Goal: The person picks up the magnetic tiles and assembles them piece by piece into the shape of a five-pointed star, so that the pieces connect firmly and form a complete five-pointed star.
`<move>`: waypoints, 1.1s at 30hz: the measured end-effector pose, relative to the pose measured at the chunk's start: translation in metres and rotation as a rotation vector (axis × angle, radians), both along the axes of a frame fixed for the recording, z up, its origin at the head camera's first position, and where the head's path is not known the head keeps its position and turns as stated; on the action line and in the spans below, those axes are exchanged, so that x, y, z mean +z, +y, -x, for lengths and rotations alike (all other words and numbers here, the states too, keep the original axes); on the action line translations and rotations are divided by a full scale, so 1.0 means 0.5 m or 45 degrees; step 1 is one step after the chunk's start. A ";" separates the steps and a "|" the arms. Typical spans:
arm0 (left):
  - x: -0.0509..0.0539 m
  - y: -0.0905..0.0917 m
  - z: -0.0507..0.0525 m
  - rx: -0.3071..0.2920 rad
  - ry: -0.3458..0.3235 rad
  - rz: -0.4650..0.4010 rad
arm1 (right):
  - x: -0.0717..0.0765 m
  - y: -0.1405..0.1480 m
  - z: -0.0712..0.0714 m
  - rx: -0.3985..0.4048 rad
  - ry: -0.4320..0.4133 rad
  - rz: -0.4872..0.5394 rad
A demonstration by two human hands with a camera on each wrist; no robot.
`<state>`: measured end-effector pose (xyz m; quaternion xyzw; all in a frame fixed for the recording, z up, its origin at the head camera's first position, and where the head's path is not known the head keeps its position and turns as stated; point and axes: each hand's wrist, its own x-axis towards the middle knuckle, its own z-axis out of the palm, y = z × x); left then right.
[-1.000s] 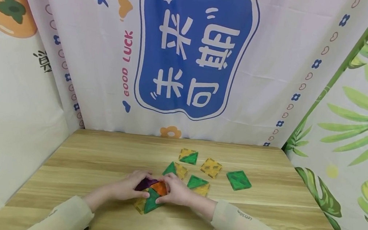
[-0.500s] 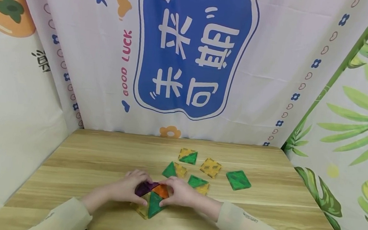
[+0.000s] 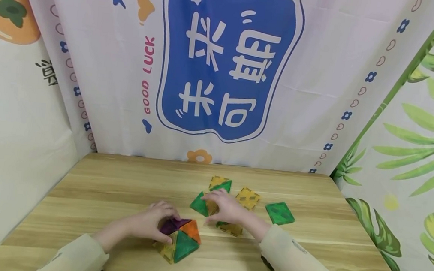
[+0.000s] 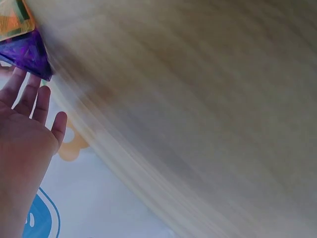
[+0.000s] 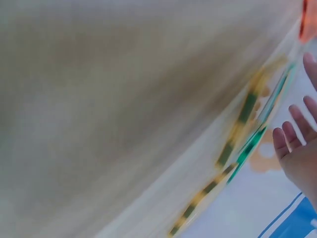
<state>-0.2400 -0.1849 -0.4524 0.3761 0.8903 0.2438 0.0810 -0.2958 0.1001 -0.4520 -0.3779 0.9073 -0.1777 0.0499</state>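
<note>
Purple, orange, green and yellow triangular magnetic tiles form a raised pyramid-like shape on the table. My left hand holds it from the left, thumb on the yellow side and fingers at the purple tile. Away from the shape, my right hand hovers over a flat green-and-yellow pair, thumb and fingers spread apart. In the right wrist view the right hand appears with extended fingers, holding nothing visible. Another yellow tile lies partly hidden below that hand.
Farther back lie a yellow-and-green pair and a yellow square tile. A green square tile sits farther right. Printed cloth hangs behind the wooden table and along its sides.
My right hand has let go of the tile shape and moved right and back, over the loose tiles. The shape shifted slightly toward me, with my left hand staying on it.
</note>
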 end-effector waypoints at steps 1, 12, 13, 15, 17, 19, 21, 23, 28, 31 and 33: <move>0.001 -0.002 0.000 -0.002 -0.018 -0.006 | -0.004 0.003 0.011 0.019 0.016 -0.031; 0.003 -0.008 0.002 -0.006 -0.103 -0.010 | -0.010 0.001 0.079 0.204 -0.003 -0.207; 0.002 -0.009 0.002 -0.004 -0.104 -0.010 | -0.008 -0.001 0.080 0.208 -0.016 -0.225; 0.001 -0.009 0.003 0.005 -0.110 -0.013 | -0.003 -0.004 0.082 0.203 -0.045 -0.260; -0.001 -0.009 0.005 0.017 -0.109 -0.009 | 0.001 -0.007 0.083 0.195 -0.057 -0.284; -0.003 -0.009 0.006 0.022 -0.099 -0.012 | 0.002 -0.007 0.083 0.187 -0.059 -0.292; -0.002 -0.007 0.005 0.025 -0.092 -0.020 | 0.001 -0.007 0.081 0.176 -0.044 -0.288; -0.001 -0.006 0.006 0.022 -0.084 -0.030 | -0.001 -0.005 0.079 0.160 -0.044 -0.271; 0.000 -0.002 0.008 0.013 -0.055 -0.028 | -0.004 0.002 0.072 0.096 -0.080 -0.130; 0.000 -0.001 0.008 0.008 -0.047 -0.024 | 0.002 0.003 0.068 0.044 -0.081 -0.010; 0.000 0.000 0.008 0.006 -0.056 -0.033 | 0.010 0.003 0.065 0.013 -0.086 0.054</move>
